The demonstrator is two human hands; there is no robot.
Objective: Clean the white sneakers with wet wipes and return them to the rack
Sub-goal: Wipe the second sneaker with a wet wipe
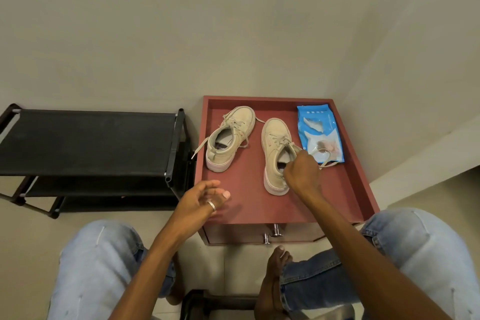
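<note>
Two off-white sneakers stand on a low red cabinet top. The left sneaker stands free, toe pointing away, its laces hanging loose. My right hand grips the collar of the right sneaker at its heel opening. A blue pack of wet wipes lies flat just right of that shoe, one lace draped over its near end. My left hand hovers over the cabinet's near left corner, fingers loosely curled, holding nothing, with a ring on one finger.
A black shoe rack with fabric shelves stands left of the cabinet against the wall. The cabinet has raised rims and a drawer with metal handles facing me. My knees in jeans and bare feet sit close in front.
</note>
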